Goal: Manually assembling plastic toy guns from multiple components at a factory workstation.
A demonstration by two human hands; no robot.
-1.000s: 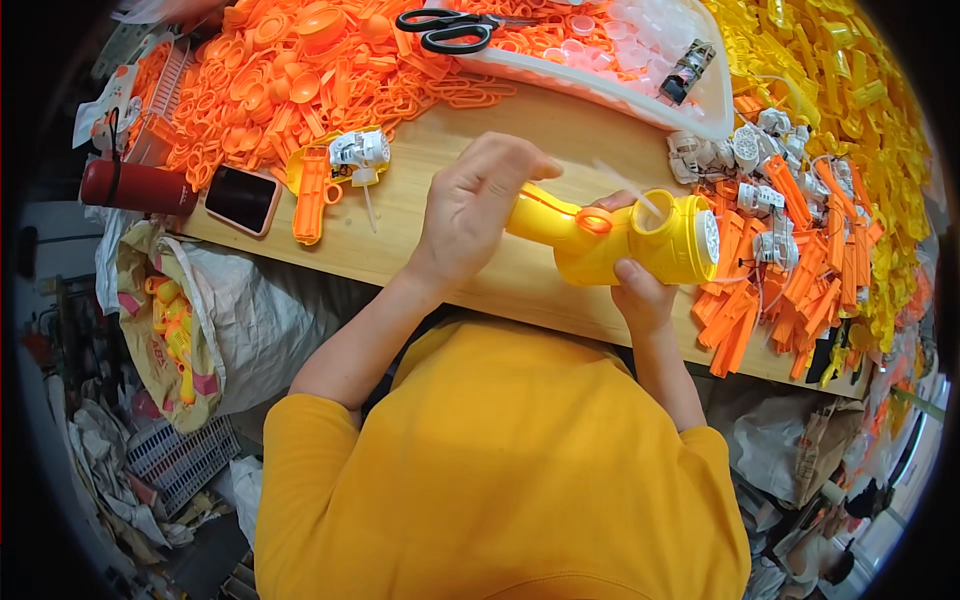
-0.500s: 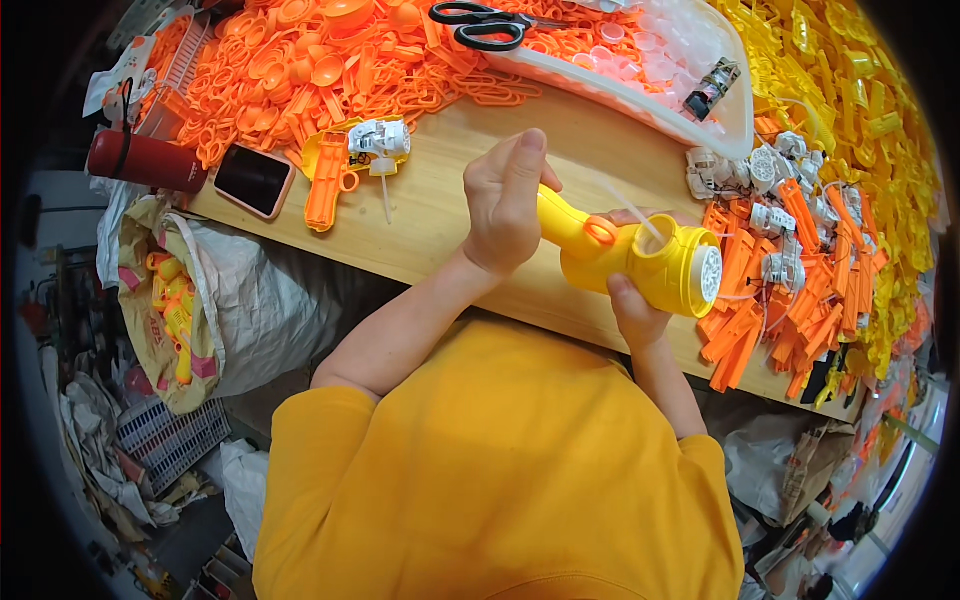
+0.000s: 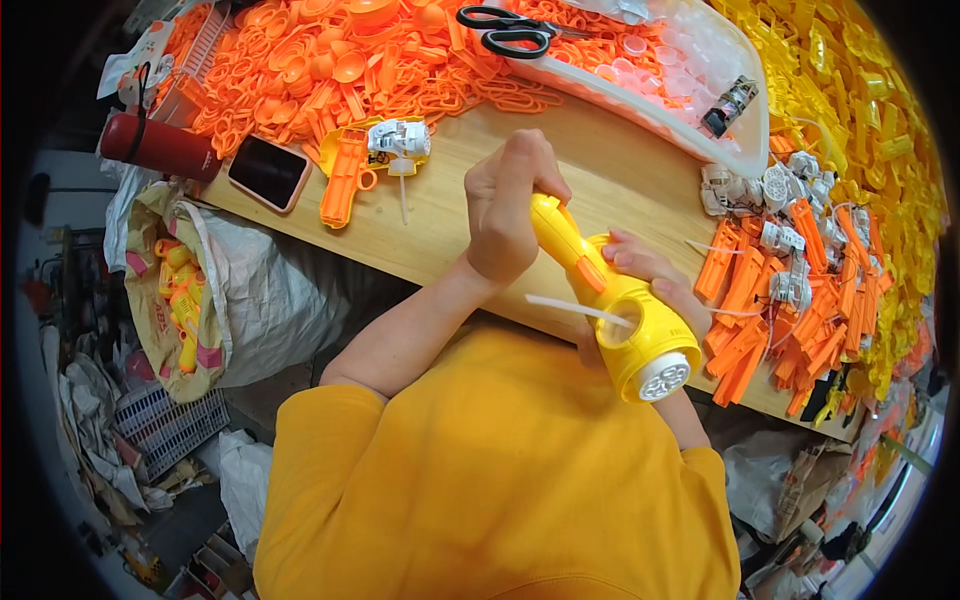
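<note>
A yellow toy bubble gun (image 3: 655,325) is held between my hands over the table's front edge. Its round white nozzle with several holes points down and to the right. From the round opening in its body sticks a thin white tube (image 3: 575,307). My left hand (image 3: 505,205) is closed in a fist at the end of the handle. My right hand (image 3: 660,272) wraps round the body, fingers on top, with the thumb side partly hidden below. On the table to the left lies an open half shell (image 3: 350,170) with an orange handle piece and a white mechanism.
Orange plastic parts (image 3: 300,80) are heaped at the back. A white tray (image 3: 690,135) holds small clear caps; black scissors (image 3: 515,35) rest on its edge. White mechanisms and orange pieces (image 3: 750,310) lie at right. A phone (image 3: 268,172), red flask (image 3: 160,147) and sack (image 3: 260,310) are left.
The bubble gun has swung so its nozzle points lower and toward me, and its tube now leans left. My right hand has shifted its grip on the body; my left stays at the handle.
</note>
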